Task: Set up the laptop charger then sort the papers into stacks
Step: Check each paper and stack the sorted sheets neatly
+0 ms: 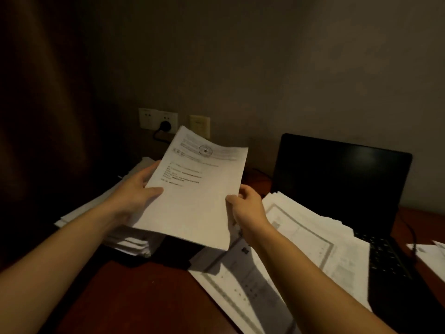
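The left hand (pixel 142 189) grips the left edge of a sheaf of papers (pixel 195 194), thumb on top and fingers beneath; the right hand (pixel 245 203) pinches the right edge, thumb on the printed face, the other fingers curled behind; the sheaf hangs in the air between them, clear of everything below; its long axis runs away from the person toward the wall, the far end tilted up, a round stamp near the top.

Directly under the left hand and spreading to its left lies a squared stack (pixel 127 242), several layers thick; under and to the right of the right hand lies a looser spread of sheets (pixel 301 239), fanned out and overlapping the keyboard of the open laptop (pixel 337 174), whose screen is dark; the desk (pixel 144 297) shows bare between the two heaps, nearer the person than the hands.

The coming move, I judge, turns on which heap takes the sheaf; the left stack is the nearer, lying almost beneath it, and its long axis roughly matches, so a short lowering led by the left hand would serve; the right spread would need a swing across.

Beyond the sheaf's far edge a black plug (pixel 165 126) sits in the wall socket (pixel 149 118); a cable (pixel 409 229) runs by the laptop to the right of the right hand; the charger step looks done.
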